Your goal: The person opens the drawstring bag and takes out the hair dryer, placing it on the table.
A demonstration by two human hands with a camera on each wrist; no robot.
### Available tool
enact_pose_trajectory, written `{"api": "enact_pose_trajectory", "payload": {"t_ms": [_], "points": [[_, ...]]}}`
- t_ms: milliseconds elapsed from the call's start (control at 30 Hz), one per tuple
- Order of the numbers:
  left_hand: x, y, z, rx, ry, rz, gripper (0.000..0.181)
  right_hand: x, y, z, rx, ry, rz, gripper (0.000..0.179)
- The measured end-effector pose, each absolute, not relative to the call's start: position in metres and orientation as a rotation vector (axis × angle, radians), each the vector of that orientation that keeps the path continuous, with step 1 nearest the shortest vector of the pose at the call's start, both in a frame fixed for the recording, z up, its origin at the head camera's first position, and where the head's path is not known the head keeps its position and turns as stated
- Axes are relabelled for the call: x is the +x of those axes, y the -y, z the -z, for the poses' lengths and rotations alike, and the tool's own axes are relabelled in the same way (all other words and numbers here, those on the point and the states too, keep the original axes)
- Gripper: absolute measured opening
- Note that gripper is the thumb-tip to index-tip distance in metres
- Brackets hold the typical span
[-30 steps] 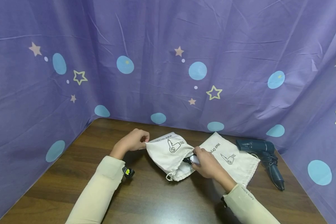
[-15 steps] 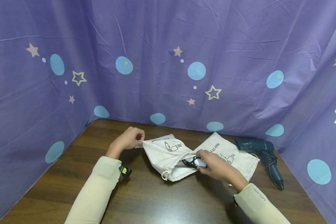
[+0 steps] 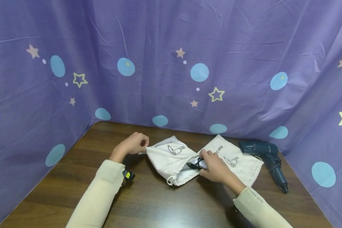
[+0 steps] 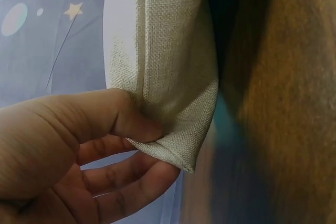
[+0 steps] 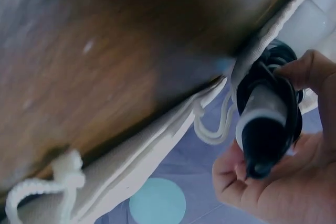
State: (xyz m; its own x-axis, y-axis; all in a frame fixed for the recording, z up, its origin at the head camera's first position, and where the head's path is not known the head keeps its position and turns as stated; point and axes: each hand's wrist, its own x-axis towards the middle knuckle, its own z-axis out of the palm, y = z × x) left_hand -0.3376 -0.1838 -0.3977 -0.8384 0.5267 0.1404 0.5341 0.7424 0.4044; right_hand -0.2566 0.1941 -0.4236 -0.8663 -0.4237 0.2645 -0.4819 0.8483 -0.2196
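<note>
My left hand pinches the closed corner of a white cloth drawstring bag printed with a hair dryer drawing. In the left wrist view, the thumb and fingers grip the bag's seamed corner. The bag's mouth faces right and gapes toward my right hand. That hand grips a white hair dryer by its handle, around which a black cord is wound. The handle's dark end points out of the bag, while much of the dryer is hidden inside the cloth.
A second printed cloth bag lies flat at the right, partly behind my right arm. Beside it rests a dark blue hair dryer with its cord wound round the handle. A purple curtain rises behind the brown table.
My left hand has shifted slightly left and stretched the bag flatter. My right hand moved right with the dryer's handle, then a little back left; more of the cord shows at the mouth.
</note>
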Motion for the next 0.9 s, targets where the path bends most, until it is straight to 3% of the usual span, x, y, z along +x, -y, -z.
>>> {"api": "enact_pose_trajectory", "payload": {"t_ms": [367,900], "points": [[-0.333,0.178,0.398,-0.858,2.988,0.662,0.024,-0.258,-0.188,0.428,0.706,2.747,-0.579,0.044],[-0.335,0.198,0.393,-0.817,2.916,0.667,0.026,-0.263,-0.225,0.42,0.926,2.553,-0.655,0.044]]}}
